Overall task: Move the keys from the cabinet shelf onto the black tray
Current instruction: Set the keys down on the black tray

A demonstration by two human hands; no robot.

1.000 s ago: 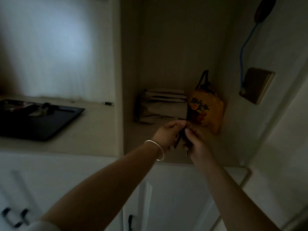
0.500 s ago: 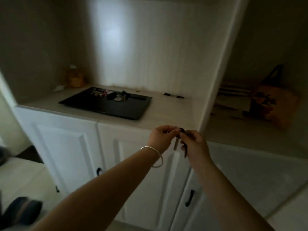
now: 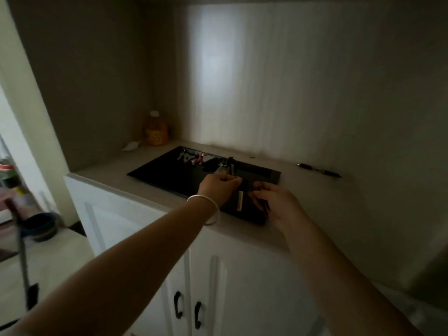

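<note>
Down at the bottom, white cabinet doors [image 3: 218, 287] with dark handles [image 3: 178, 304] are showing under the bench [image 3: 303, 214]. Your two arms are reaching out over them. A silver bangle [image 3: 208, 209] is sitting on your left wrist.

Your left hand [image 3: 218, 187] and your right hand [image 3: 278, 204] are meeting over the near right corner of the black tray [image 3: 169, 175]. The fingers of both hands are pinching the keys [image 3: 244, 190] between them. A pale key blade [image 3: 240, 201] is hanging straight down from the dark bunch, above the tray. It is too dark to tell if it is touching the tray.

The tray is lying flat on the bench. At its far edge some small things [image 3: 194, 157] are lying in a little heap, with a dark lump [image 3: 228, 163] beside them. They are too blurry to name.

Off to the right, well apart from the tray, a pen [image 3: 320, 170] is lying on the bench near the wall. Far back in the left corner, a yellow bottle [image 3: 156, 128] is standing up, with a small white scrap [image 3: 131, 146] just beside it.
</note>
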